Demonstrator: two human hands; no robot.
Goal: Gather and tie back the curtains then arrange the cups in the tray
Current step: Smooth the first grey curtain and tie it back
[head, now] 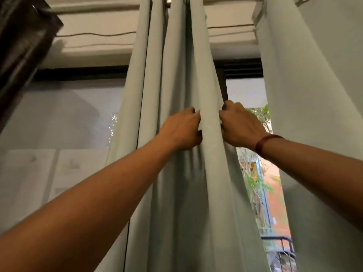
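Both my forearms reach up from the bottom corners toward the window, the right one with a red band (264, 144) at the wrist. Beyond them my left hand (182, 130) and right hand (240, 127) close on the middle curtain (176, 193), one on each side of a single vertical fold. My fingers (225, 112) are curled shut into the cloth, pinching that fold between the two hands.

That curtain hangs straight ahead of me, bunched into pleats. Its long axis runs vertically, top end at the rod (168, 0) near the ceiling, bottom end falling out of view below. A second curtain (314, 114) hangs to the right, well apart, with a strip of window (261, 183) and greenery showing between them.

My worry is that I am holding only one fold. If I draw sideways from here, I think the outer pleats on the left will slip free and sag, and the bundle will not tie neatly. Pulling downward could strain the hangers at the rod. No tie-back shows, and neither cups nor tray are in sight.
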